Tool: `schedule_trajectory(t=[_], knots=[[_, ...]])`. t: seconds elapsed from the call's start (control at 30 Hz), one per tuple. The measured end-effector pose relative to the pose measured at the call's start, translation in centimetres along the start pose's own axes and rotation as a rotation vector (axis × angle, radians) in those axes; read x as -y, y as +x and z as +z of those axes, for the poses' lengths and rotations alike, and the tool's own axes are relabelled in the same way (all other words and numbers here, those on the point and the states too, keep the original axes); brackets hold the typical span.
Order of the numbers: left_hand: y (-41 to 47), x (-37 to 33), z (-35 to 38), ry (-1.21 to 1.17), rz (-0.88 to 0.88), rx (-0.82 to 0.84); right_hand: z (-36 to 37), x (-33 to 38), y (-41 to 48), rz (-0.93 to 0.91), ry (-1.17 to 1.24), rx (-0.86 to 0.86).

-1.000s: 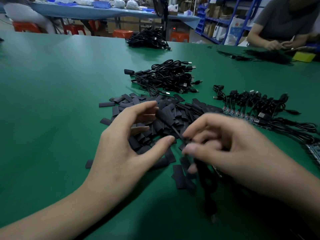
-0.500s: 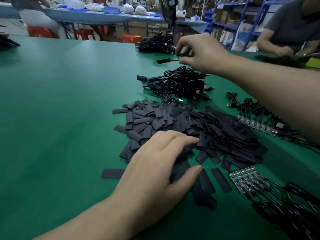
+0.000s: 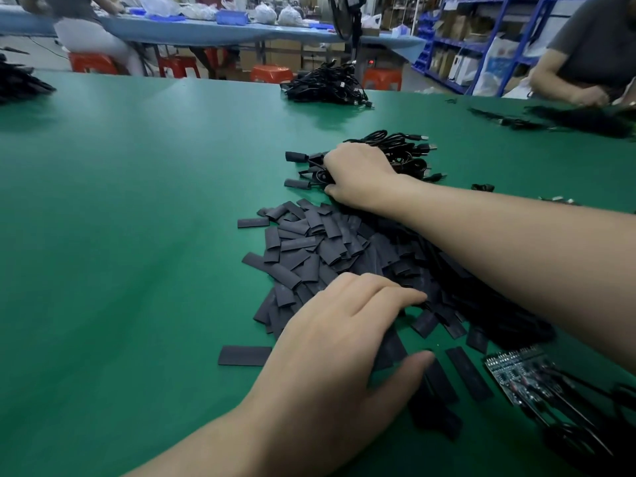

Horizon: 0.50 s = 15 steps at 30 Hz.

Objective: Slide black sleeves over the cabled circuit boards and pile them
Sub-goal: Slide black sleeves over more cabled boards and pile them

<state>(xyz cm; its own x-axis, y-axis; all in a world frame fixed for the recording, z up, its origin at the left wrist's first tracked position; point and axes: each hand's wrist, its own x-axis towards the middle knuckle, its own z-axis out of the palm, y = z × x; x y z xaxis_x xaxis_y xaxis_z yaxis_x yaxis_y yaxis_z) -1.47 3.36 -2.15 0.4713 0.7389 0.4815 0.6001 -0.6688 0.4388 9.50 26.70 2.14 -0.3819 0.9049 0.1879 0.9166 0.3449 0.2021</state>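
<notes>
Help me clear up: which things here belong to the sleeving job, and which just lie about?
Job: loose black sleeves; sleeved cable pile; bare circuit boards.
Lying about: red stools; blue bin; fan.

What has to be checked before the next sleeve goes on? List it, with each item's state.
1. Right hand clear of the finished pile: not ok, it lies on the cables.
2. Right hand's grip released: cannot tell, its fingers are hidden.
3. Left hand at the sleeves: ok, it rests on the heap's near edge, fingers relaxed.
4. Sleeve already picked: cannot tell, the palm covers what lies under it.
5. Bare circuit boards ready: ok, uncovered at near right.
6. Single sleeve lying apart on the table: ok, probably easy to take.
</notes>
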Motion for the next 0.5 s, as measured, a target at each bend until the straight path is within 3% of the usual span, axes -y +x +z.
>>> schedule_trajectory(t=[0.17, 0.3, 0.4, 0.5], knots=[[0.0, 0.1, 0.0, -0.001, -0.008, 0.000, -1.4, -0.5, -0.4, 0.046, 0.090, -0.024], [-0.1, 0.2, 0.0, 0.002, -0.009, 0.007, -4.9, -2.7, 0.7, 0.095, 0.228, -0.193], [0.0, 0.0, -0.1, 0.007, -0.008, 0.013, -7.4, -5.4, 2.3, 0.096, 0.042, -0.367], [0.0, 0.0, -0.1, 0.005, -0.003, 0.027, -7.4, -7.3, 4.0, 0.097, -0.106, -0.332]])
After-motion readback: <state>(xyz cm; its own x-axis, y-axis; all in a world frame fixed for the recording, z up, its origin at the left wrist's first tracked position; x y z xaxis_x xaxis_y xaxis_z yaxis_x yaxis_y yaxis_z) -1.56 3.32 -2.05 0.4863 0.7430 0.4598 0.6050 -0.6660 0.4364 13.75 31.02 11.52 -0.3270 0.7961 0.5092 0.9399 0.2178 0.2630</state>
